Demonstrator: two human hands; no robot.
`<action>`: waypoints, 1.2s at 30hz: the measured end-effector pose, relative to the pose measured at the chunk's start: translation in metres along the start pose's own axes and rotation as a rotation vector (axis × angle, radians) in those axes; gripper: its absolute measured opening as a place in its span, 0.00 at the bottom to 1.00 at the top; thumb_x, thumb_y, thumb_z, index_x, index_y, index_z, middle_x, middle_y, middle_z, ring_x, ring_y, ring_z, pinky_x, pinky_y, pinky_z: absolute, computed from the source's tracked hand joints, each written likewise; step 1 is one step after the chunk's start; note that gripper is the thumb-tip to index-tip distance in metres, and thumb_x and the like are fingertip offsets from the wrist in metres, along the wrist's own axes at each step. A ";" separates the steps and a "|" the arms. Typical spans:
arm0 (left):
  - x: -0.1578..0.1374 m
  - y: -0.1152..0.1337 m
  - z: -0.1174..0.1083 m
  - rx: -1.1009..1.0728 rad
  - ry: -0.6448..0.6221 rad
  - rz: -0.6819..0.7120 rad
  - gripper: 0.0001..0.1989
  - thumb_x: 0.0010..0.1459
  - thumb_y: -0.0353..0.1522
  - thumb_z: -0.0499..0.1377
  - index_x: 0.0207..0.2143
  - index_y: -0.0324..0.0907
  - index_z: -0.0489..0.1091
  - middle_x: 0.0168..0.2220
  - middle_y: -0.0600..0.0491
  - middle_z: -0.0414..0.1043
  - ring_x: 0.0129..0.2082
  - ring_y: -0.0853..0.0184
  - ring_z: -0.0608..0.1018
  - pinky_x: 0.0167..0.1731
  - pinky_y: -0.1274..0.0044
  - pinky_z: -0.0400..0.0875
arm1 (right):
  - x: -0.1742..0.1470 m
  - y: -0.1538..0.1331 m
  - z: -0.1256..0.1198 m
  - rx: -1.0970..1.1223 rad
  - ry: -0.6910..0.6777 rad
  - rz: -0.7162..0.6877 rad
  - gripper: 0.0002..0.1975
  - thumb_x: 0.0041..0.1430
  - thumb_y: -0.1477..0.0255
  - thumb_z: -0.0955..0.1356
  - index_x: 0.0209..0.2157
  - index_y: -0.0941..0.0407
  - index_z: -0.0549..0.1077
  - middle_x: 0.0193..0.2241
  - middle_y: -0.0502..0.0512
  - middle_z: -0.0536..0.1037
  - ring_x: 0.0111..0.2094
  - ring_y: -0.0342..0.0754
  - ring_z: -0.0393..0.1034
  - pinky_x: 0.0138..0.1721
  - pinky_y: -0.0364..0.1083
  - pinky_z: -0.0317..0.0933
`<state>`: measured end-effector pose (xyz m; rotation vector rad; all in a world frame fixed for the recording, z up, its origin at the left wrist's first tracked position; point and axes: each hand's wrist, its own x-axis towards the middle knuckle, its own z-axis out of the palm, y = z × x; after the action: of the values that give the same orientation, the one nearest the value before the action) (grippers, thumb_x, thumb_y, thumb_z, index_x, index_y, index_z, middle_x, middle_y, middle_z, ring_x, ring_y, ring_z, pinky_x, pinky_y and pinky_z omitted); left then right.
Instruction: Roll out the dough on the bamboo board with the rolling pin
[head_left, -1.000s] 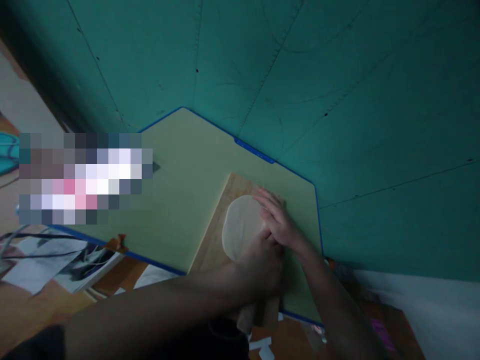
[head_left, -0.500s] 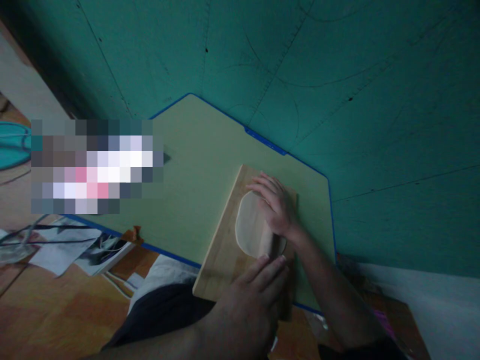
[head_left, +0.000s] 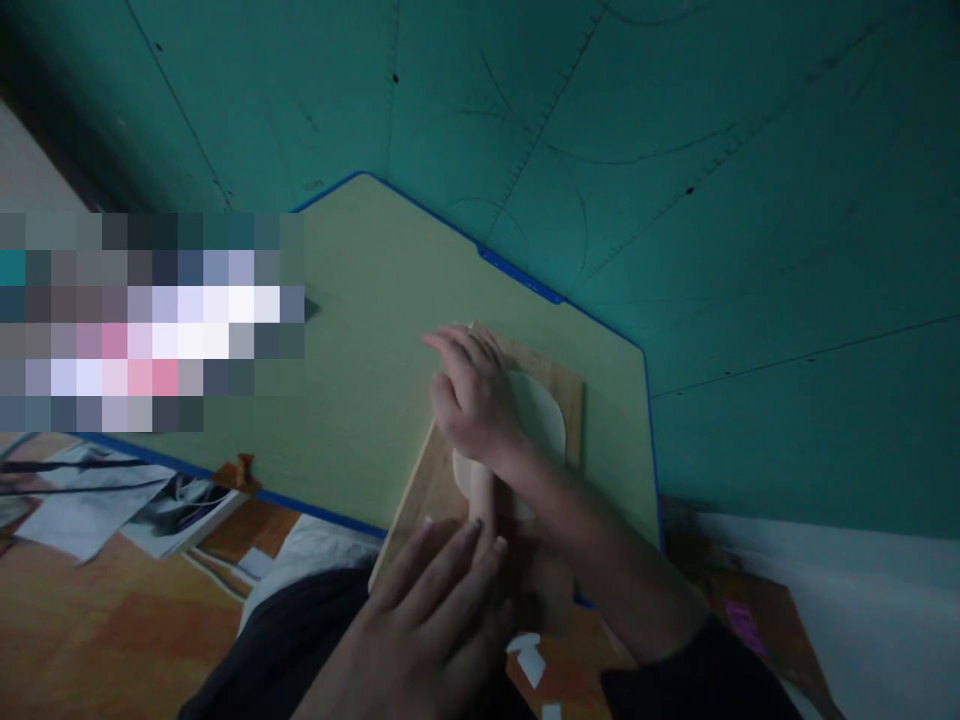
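A flat, pale round of dough lies on a wooden board, partly hidden by my right hand and forearm. Across its left side runs a light wooden rolling pin, both ends covered by my hands. My right hand lies over the far end, fingers stretched past it towards the board's upper left edge. Over the near end rests my left hand, open, with long straight fingers pointing away from me. Neither hand wraps round the pin as far as I can see.
The board stands on a pale green tabletop with a blue rim. Behind rises a green marked panel. A blurred-out patch covers the table's left end. Papers and cables lie at lower left; white scraps lie below the table.
Both hands and the rolling pin have moved left across the dough. More of the dough's right side now shows. The view has shifted slightly.
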<state>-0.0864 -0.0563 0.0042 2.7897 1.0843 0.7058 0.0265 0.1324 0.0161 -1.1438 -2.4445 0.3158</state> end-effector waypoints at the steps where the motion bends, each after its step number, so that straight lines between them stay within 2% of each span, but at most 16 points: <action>1: -0.005 -0.002 -0.004 0.019 -0.016 -0.009 0.24 0.65 0.36 0.58 0.63 0.48 0.66 0.66 0.49 0.64 0.65 0.49 0.64 0.64 0.55 0.51 | 0.005 -0.006 0.004 0.005 0.020 0.019 0.22 0.61 0.75 0.58 0.54 0.58 0.72 0.54 0.62 0.76 0.60 0.54 0.64 0.66 0.58 0.48; 4: -0.001 0.004 0.000 0.021 -0.046 -0.018 0.20 0.66 0.38 0.58 0.59 0.50 0.70 0.65 0.50 0.65 0.65 0.48 0.66 0.62 0.56 0.56 | 0.000 0.001 0.002 0.043 0.026 0.066 0.22 0.59 0.76 0.58 0.51 0.59 0.74 0.49 0.61 0.78 0.55 0.54 0.68 0.62 0.56 0.57; 6: 0.015 0.015 0.012 -0.014 -0.016 0.007 0.16 0.68 0.40 0.55 0.55 0.48 0.74 0.64 0.51 0.67 0.64 0.51 0.68 0.61 0.60 0.60 | -0.017 0.022 -0.009 0.061 -0.033 0.074 0.22 0.60 0.76 0.58 0.52 0.59 0.74 0.53 0.63 0.76 0.58 0.55 0.66 0.62 0.56 0.58; 9: 0.046 0.032 0.036 -0.067 0.030 0.098 0.19 0.71 0.39 0.50 0.50 0.43 0.78 0.58 0.51 0.74 0.63 0.56 0.69 0.62 0.64 0.59 | -0.049 0.061 -0.031 0.027 -0.160 0.087 0.24 0.64 0.72 0.57 0.58 0.58 0.71 0.63 0.65 0.67 0.66 0.56 0.58 0.65 0.60 0.53; 12: 0.063 0.040 0.050 -0.096 0.044 0.152 0.19 0.72 0.35 0.49 0.46 0.41 0.80 0.53 0.52 0.78 0.62 0.58 0.70 0.64 0.66 0.55 | -0.073 0.085 -0.047 -0.047 -0.213 0.103 0.28 0.68 0.69 0.54 0.67 0.57 0.59 0.69 0.65 0.59 0.70 0.56 0.49 0.68 0.65 0.45; 14: 0.058 0.037 0.050 -0.113 0.073 0.148 0.17 0.72 0.36 0.51 0.46 0.42 0.80 0.54 0.53 0.77 0.62 0.59 0.70 0.65 0.67 0.54 | -0.075 0.083 -0.047 -0.071 -0.210 0.098 0.30 0.69 0.68 0.54 0.70 0.56 0.53 0.71 0.64 0.54 0.72 0.57 0.44 0.68 0.68 0.41; 16: 0.041 0.028 0.041 -0.131 0.109 0.116 0.15 0.71 0.38 0.53 0.47 0.45 0.78 0.57 0.54 0.75 0.62 0.60 0.69 0.65 0.67 0.54 | -0.065 0.066 -0.037 -0.059 -0.188 0.096 0.30 0.67 0.70 0.56 0.70 0.55 0.54 0.72 0.63 0.52 0.72 0.58 0.43 0.68 0.68 0.42; 19: 0.006 0.008 0.016 -0.142 0.106 0.009 0.11 0.71 0.37 0.54 0.47 0.50 0.76 0.59 0.55 0.73 0.64 0.60 0.67 0.68 0.63 0.47 | -0.035 0.025 -0.010 -0.014 -0.079 0.129 0.29 0.62 0.73 0.60 0.65 0.57 0.63 0.69 0.63 0.59 0.71 0.57 0.48 0.68 0.64 0.46; 21: -0.011 -0.002 0.000 -0.120 0.069 -0.056 0.11 0.71 0.36 0.53 0.50 0.49 0.74 0.60 0.54 0.72 0.65 0.59 0.66 0.69 0.61 0.43 | -0.013 0.000 0.007 -0.003 -0.004 0.152 0.27 0.59 0.75 0.61 0.61 0.59 0.67 0.64 0.66 0.65 0.68 0.58 0.53 0.68 0.62 0.48; 24: -0.017 -0.005 -0.008 -0.097 0.073 -0.113 0.14 0.71 0.39 0.54 0.52 0.47 0.73 0.60 0.51 0.71 0.66 0.57 0.64 0.69 0.62 0.41 | 0.006 -0.018 0.020 0.012 0.009 0.141 0.25 0.57 0.77 0.62 0.56 0.62 0.70 0.58 0.67 0.72 0.63 0.59 0.61 0.66 0.62 0.51; 27: 0.002 0.004 0.007 -0.121 0.116 -0.113 0.18 0.69 0.45 0.55 0.53 0.45 0.73 0.62 0.49 0.69 0.66 0.56 0.63 0.70 0.61 0.36 | -0.002 -0.001 0.013 0.027 -0.041 0.102 0.24 0.58 0.77 0.60 0.55 0.60 0.73 0.57 0.64 0.74 0.62 0.56 0.62 0.66 0.59 0.52; 29: 0.022 0.013 0.021 -0.143 0.095 -0.057 0.18 0.69 0.44 0.55 0.53 0.43 0.73 0.62 0.48 0.69 0.67 0.55 0.63 0.70 0.59 0.35 | -0.019 0.021 -0.002 0.004 -0.105 0.088 0.24 0.61 0.76 0.59 0.57 0.58 0.72 0.62 0.63 0.70 0.65 0.55 0.59 0.67 0.59 0.51; 31: 0.039 0.020 0.031 -0.161 0.048 0.003 0.17 0.70 0.41 0.54 0.52 0.41 0.74 0.62 0.46 0.69 0.67 0.55 0.62 0.69 0.57 0.38 | -0.040 0.043 -0.021 -0.054 -0.162 0.096 0.26 0.66 0.73 0.56 0.62 0.59 0.67 0.66 0.64 0.64 0.68 0.56 0.54 0.67 0.62 0.48; 33: 0.046 0.022 0.033 -0.166 0.016 0.028 0.17 0.70 0.39 0.53 0.52 0.40 0.75 0.61 0.45 0.70 0.68 0.54 0.61 0.69 0.57 0.43 | -0.057 0.057 -0.037 -0.136 -0.192 0.104 0.28 0.69 0.70 0.54 0.67 0.59 0.60 0.69 0.66 0.58 0.71 0.58 0.48 0.68 0.66 0.43; 36: 0.034 0.012 0.021 -0.159 -0.021 0.050 0.20 0.70 0.37 0.52 0.59 0.39 0.71 0.63 0.46 0.68 0.69 0.54 0.60 0.68 0.59 0.51 | -0.064 0.058 -0.045 -0.225 -0.227 0.083 0.29 0.69 0.70 0.54 0.70 0.60 0.55 0.72 0.66 0.51 0.72 0.58 0.42 0.68 0.68 0.39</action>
<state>-0.0478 -0.0403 0.0017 2.6910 0.9143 0.7315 0.1235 0.1209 0.0167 -1.3727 -2.6887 0.2075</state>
